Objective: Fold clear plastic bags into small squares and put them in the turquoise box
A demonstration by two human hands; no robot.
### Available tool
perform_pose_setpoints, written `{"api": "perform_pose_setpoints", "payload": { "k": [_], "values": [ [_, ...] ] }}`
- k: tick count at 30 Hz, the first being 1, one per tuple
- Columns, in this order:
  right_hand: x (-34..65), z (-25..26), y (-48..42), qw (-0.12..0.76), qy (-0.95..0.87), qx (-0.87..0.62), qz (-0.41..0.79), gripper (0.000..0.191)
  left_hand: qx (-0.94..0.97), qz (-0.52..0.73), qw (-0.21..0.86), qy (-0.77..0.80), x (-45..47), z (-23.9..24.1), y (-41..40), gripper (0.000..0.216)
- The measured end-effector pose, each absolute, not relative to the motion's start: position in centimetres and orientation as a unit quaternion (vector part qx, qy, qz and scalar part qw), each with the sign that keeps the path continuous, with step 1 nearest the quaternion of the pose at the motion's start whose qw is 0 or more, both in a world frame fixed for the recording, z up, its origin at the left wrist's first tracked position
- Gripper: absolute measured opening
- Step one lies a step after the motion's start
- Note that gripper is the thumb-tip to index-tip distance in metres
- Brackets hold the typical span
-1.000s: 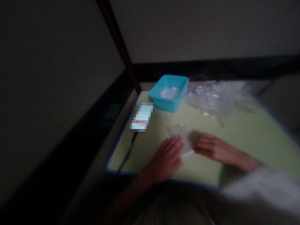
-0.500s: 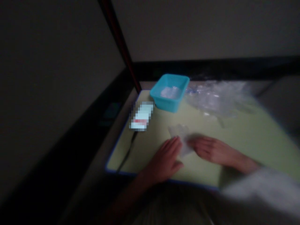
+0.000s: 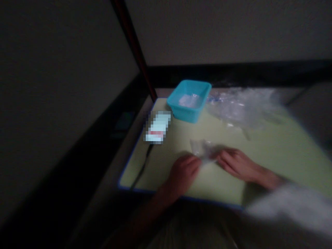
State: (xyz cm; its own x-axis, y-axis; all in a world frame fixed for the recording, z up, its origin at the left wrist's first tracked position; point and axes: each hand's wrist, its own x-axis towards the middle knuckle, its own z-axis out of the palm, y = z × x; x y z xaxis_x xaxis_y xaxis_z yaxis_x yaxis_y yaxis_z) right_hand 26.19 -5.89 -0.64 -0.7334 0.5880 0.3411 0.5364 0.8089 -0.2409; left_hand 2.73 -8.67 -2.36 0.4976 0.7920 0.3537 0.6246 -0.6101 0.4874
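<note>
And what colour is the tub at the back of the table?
The tub is bright turquoise blue, seen best in the head view.

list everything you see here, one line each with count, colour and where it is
table: 1, yellow-green with blue edge, centre
basin: 1, turquoise, far left part of table
basin contents: count unclear, whitish, inside basin
plastic heap: 1, clear, far right of basin
phone-like rectangle: 1, pale with red strip, pixelated, left side of table
cord: 1, black, from rectangle to near table edge
pole: 1, dark red, behind table's far left corner
wall: 1, grey, behind table
small plastic piece: 1, clear, between the hands
sleeve: 1, light grey, right arm
left hand: 1, bare, left of small piece
right hand: 1, bare, right of small piece
</note>
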Motion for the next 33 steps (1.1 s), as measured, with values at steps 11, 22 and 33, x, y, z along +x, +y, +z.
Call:
{"api": "perform_pose_setpoints", "payload": {
  "k": [11, 22, 33],
  "values": [
    [24.9, -1.0, -3.8, 0.309, -0.751, -0.428, 0.397, 0.02, 0.673, 0.341, 0.368, 0.543, 3.6, -2.0, -6.1, 0.014],
    [24.0, -1.5, -4.2, 0.331, -0.861, -0.372, 0.107, 0.02, 0.601, 0.368, 0.466, 0.535, 3.1, -3.2, -3.1, 0.048],
    [23.3, -1.8, -4.1, 0.164, -0.93, -0.322, 0.063, 0.056, 0.531, 0.382, 0.541, 0.528, 2.7, -3.1, -3.2, 0.056]
  ]
}}
